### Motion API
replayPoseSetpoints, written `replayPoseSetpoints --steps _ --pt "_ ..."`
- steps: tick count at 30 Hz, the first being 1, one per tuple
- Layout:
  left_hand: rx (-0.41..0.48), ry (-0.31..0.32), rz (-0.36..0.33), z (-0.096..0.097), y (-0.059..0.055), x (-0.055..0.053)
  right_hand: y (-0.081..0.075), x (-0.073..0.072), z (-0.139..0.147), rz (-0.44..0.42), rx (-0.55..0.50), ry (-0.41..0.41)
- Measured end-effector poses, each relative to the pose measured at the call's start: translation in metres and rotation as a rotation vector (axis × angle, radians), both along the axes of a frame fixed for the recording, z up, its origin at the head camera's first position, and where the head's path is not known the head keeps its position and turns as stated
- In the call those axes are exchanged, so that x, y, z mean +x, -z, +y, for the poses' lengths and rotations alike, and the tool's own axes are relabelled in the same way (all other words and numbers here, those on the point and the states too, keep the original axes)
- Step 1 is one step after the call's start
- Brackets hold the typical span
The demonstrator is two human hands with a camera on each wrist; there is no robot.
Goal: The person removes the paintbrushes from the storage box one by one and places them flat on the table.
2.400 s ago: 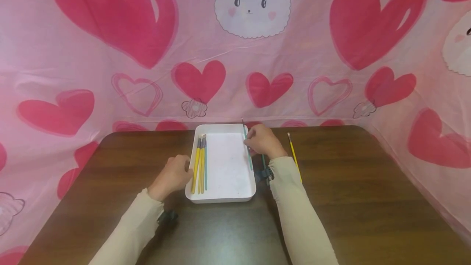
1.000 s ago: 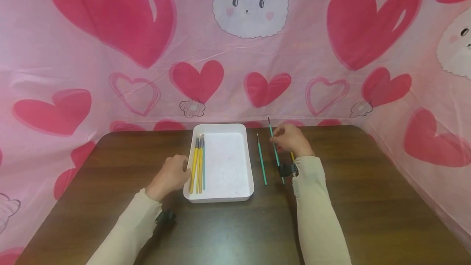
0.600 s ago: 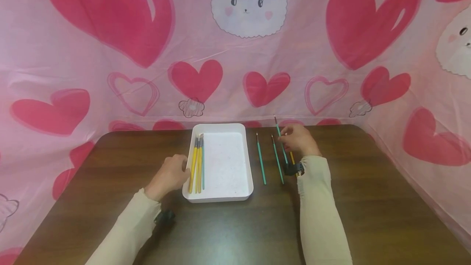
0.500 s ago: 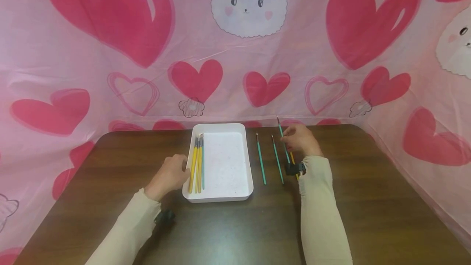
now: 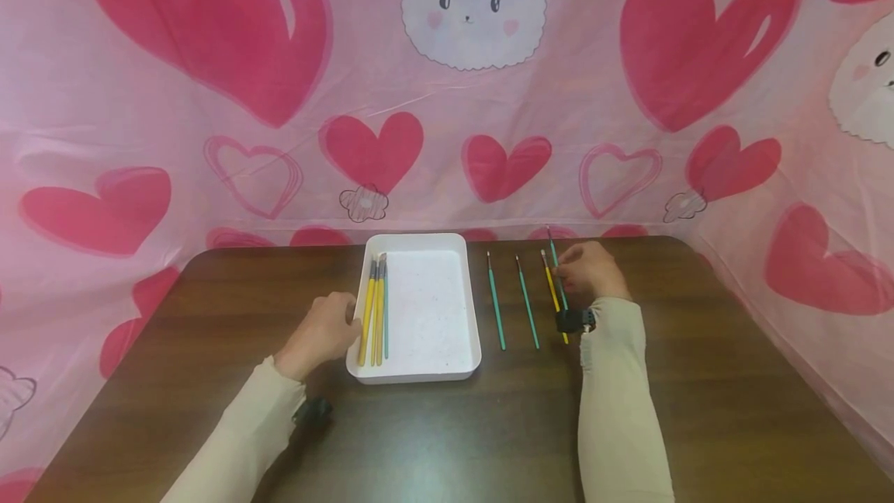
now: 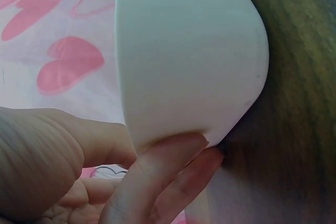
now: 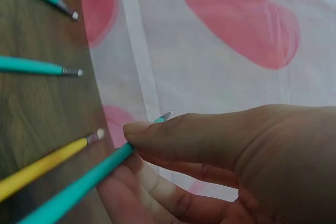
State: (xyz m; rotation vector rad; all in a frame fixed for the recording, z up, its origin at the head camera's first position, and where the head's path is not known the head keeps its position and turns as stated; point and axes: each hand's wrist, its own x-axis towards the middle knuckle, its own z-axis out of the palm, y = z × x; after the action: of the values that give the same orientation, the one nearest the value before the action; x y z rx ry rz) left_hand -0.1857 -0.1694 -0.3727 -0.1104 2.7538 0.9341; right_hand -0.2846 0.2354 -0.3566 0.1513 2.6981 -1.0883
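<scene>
My left hand [image 5: 321,332] grips the left wall of a white tray [image 5: 419,379], thumb over the rim and fingertips against the outside, as the left wrist view shows. Several yellow paintbrushes [image 5: 366,324] and a teal paintbrush [image 5: 387,320] lie along the tray's left side, bristles away from me. Over the table to the right, my right hand [image 5: 594,270] pinches another teal paintbrush [image 7: 79,188] between thumb and fingers, its bristle end pointing away. That brush is just right of a yellow paintbrush [image 5: 550,282] lying on the table; the wrist camera hides part of both.
Two teal paintbrushes, a nearer one [image 5: 496,305] and a farther one [image 5: 528,305], lie roughly parallel on the table between tray and right hand. The brown wooden table [image 5: 419,449] ends at a pink heart-patterned cloth [image 5: 433,99] behind and at both sides.
My right hand has carried the teal paintbrush rightward from above the tray's right edge, past the two teal brushes, to the right of the yellow one. My left hand has stayed on the tray.
</scene>
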Motion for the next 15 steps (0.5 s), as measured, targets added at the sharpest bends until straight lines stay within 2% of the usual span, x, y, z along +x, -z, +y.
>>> replayPoseSetpoints --steps 7,15 --pt "0.003 -0.002 0.003 0.000 0.001 0.000 0.002 0.001 0.008 0.001 0.054 0.053" --pt "0.008 -0.019 -0.006 0.000 0.002 0.000 0.013 0.003 0.016 0.021 0.102 0.094"
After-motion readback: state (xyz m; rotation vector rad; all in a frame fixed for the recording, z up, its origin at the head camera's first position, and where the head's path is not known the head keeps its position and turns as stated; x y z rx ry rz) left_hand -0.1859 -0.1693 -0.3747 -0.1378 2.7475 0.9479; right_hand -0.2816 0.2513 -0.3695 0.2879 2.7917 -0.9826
